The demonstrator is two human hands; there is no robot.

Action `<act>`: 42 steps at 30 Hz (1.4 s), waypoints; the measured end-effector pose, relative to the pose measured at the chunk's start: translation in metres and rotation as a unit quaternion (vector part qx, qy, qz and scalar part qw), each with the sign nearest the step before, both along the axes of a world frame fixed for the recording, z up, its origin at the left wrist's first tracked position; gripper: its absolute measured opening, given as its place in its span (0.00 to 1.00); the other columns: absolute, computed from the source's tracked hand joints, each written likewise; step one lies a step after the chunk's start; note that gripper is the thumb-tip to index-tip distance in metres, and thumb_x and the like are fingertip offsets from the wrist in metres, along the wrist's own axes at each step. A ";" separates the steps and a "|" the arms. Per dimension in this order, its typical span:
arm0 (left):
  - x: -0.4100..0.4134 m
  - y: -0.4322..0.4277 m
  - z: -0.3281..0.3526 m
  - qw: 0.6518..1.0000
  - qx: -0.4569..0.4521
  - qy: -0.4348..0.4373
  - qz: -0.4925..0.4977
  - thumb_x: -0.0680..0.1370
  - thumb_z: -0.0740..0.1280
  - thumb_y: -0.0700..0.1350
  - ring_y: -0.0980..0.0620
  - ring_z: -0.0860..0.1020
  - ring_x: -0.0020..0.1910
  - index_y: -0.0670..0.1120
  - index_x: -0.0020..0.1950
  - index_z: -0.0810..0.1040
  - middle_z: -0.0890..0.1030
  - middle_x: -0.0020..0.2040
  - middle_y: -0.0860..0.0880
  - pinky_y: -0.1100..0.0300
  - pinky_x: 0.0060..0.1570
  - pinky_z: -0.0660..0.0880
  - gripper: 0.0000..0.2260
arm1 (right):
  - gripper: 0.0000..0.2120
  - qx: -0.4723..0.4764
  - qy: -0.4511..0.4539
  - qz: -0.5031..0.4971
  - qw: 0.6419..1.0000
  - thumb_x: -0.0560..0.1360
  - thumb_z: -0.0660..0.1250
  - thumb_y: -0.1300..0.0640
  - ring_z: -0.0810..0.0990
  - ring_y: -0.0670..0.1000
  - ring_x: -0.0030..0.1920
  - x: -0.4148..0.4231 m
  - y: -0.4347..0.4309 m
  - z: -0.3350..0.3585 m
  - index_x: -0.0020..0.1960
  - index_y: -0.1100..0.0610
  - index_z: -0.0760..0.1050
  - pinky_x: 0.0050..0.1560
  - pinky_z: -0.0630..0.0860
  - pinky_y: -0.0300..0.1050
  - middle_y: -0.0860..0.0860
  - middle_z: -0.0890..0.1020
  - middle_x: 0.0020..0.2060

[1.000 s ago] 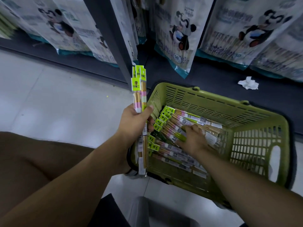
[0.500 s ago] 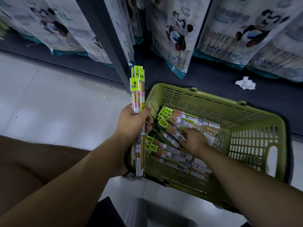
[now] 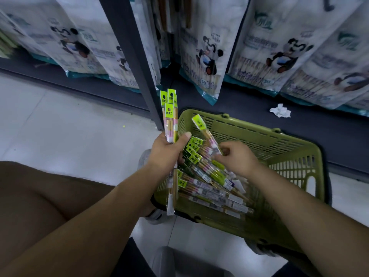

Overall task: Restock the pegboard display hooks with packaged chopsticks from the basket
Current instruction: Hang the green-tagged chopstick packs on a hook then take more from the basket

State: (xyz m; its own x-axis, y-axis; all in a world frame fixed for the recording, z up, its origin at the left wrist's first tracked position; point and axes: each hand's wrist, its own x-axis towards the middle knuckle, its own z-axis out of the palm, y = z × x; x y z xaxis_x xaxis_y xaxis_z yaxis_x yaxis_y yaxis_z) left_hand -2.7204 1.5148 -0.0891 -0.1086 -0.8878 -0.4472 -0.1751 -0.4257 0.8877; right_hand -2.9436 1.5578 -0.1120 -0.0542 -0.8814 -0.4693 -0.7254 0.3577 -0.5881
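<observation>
A: Nearest first: what is being done with the left hand (image 3: 165, 150)?
B: A bundle of packs (image 3: 170, 114) is being gripped upright, fingers and thumb wrapped round its middle. The yellow header tabs are being kept uppermost, probably so the hang-holes are lined up for a hook.
A: And the right hand (image 3: 237, 158)?
B: One pack (image 3: 207, 136) is being pinched in curled fingertips and held clear of the heap. It is being tilted tab-first toward the bundle, likely to be added to it. The pinch is being blurred, so the exact fingers cannot be told.
A: The stock?
B: The remaining packs (image 3: 211, 190) are being carried loose in the green basket (image 3: 279, 144), which is being kept on the floor by the shelf base, within reach. Beyond, panda bags (image 3: 207, 56) are hanging; no pegboard hooks are being shown.
</observation>
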 end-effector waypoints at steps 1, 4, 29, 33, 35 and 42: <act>-0.003 0.003 0.001 1.000 0.006 0.013 -0.002 0.78 0.74 0.53 0.53 0.72 0.25 0.46 0.47 0.74 0.72 0.27 0.52 0.54 0.30 0.78 0.14 | 0.12 -0.015 -0.046 -0.019 0.999 0.74 0.76 0.47 0.79 0.52 0.33 0.007 -0.005 0.017 0.37 0.51 0.78 0.35 0.72 0.47 0.49 0.79 0.30; -0.011 0.012 0.011 0.996 0.018 0.083 -0.023 0.77 0.74 0.56 0.57 0.77 0.28 0.50 0.51 0.80 0.79 0.31 0.56 0.61 0.30 0.76 0.12 | 0.12 -0.043 -0.173 -0.031 0.983 0.72 0.78 0.49 0.85 0.60 0.44 0.037 -0.012 0.056 0.48 0.57 0.84 0.48 0.81 0.59 0.58 0.86 0.42; 0.013 -0.008 -0.007 0.995 0.071 0.073 0.022 0.67 0.81 0.56 0.52 0.74 0.26 0.48 0.46 0.79 0.75 0.29 0.53 0.55 0.34 0.80 0.19 | 0.25 0.134 0.088 0.030 0.987 0.79 0.70 0.47 0.76 0.59 0.66 -0.002 0.040 -0.064 0.73 0.55 0.72 0.62 0.75 0.49 0.58 0.76 0.69; 0.013 -0.008 -0.008 0.995 0.060 0.076 0.009 0.73 0.79 0.48 0.53 0.75 0.26 0.48 0.42 0.78 0.76 0.29 0.53 0.55 0.35 0.81 0.11 | 0.31 0.166 0.105 0.057 0.979 0.77 0.72 0.45 0.74 0.60 0.68 0.004 0.043 -0.088 0.75 0.55 0.68 0.63 0.75 0.50 0.58 0.72 0.71; 0.012 -0.010 -0.007 0.994 0.071 0.075 0.024 0.76 0.78 0.44 0.54 0.74 0.25 0.48 0.40 0.76 0.75 0.27 0.52 0.56 0.34 0.81 0.11 | 0.29 0.149 0.136 0.057 0.978 0.77 0.72 0.45 0.76 0.60 0.65 0.006 0.042 -0.095 0.72 0.55 0.70 0.60 0.77 0.50 0.58 0.74 0.68; 0.007 -0.011 -0.003 0.995 0.086 0.041 0.032 0.78 0.75 0.43 0.53 0.74 0.25 0.45 0.43 0.73 0.74 0.29 0.50 0.56 0.35 0.80 0.11 | 0.17 0.132 0.158 0.090 0.974 0.78 0.71 0.48 0.81 0.58 0.55 0.012 0.039 -0.105 0.63 0.54 0.77 0.44 0.71 0.43 0.56 0.81 0.57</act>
State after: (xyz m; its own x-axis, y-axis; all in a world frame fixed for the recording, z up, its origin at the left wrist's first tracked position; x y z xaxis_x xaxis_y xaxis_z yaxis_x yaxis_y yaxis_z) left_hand -2.7130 1.5037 -0.0920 -0.0972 -0.8046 -0.5857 -0.0729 -0.5812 0.8105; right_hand -2.9321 1.5967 -0.2169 -0.0883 -0.7414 -0.6652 -0.9204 0.3160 -0.2300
